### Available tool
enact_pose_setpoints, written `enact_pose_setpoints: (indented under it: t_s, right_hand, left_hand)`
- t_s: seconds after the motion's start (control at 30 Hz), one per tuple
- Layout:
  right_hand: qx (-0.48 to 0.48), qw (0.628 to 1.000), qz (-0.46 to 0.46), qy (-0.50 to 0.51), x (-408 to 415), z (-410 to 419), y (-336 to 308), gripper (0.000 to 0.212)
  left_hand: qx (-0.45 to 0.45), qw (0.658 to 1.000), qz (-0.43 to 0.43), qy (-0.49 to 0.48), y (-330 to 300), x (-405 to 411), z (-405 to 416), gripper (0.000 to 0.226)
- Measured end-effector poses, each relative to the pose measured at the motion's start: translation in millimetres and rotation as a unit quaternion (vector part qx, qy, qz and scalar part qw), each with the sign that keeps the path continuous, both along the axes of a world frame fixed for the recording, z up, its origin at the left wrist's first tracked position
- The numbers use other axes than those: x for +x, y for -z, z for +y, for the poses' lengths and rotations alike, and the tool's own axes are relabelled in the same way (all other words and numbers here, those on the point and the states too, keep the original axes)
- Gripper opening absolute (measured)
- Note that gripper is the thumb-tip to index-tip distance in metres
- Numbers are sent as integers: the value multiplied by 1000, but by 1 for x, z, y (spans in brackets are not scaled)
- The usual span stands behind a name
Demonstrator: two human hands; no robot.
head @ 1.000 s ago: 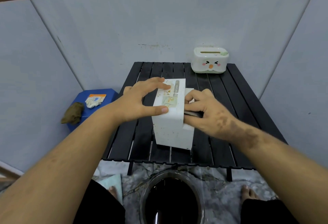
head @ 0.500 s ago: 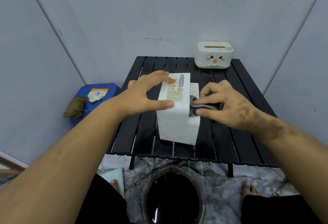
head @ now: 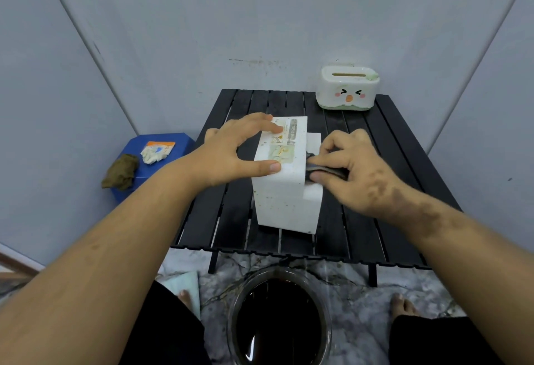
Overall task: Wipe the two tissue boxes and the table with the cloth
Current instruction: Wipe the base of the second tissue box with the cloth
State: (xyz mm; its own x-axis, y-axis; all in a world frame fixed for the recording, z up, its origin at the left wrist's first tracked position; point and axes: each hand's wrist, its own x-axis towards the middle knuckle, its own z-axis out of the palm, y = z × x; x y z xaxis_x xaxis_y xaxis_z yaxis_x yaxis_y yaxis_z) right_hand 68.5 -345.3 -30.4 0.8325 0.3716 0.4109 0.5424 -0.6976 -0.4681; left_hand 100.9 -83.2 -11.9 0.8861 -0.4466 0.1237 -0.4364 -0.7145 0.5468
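A white tissue box with a printed label on top stands in the middle of the black slatted table. My left hand holds the box from its left side, fingers and thumb over the top. My right hand pinches a folded dark grey cloth and presses it against the box's right side. A second tissue box, white with a cartoon face, sits at the table's far right corner.
A bowl of dark liquid stands on the floor in front of the table, between my feet. Left of the table is a blue stool with a brown rag and a small packet. Grey panels wall in the area.
My right hand with the cloth has slid along the box's right side, and more of the cloth shows. My left hand keeps its hold on the box.
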Motion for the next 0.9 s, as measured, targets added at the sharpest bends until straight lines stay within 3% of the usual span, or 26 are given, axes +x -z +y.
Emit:
enact_pose_setpoints:
  t_s: [0.23,0.37,0.6,0.9]
  right_hand:
    - [-66,991,16,-112,-9,-22,-13,19]
    - [-18,996,44,-80,-6,-24,-10,26]
    - [44,997,70,-13,-7,19,7,16]
    - [-34,992,74,-93,-1,-35,-13,28]
  left_hand:
    - [11,1000,1,4,0,0,1,72]
    - [-15,1000,12,7,2,1,1,69]
    - [-15,1000,7,8,2,1,0,68]
    - [-11,1000,15,14,1,1,3,67]
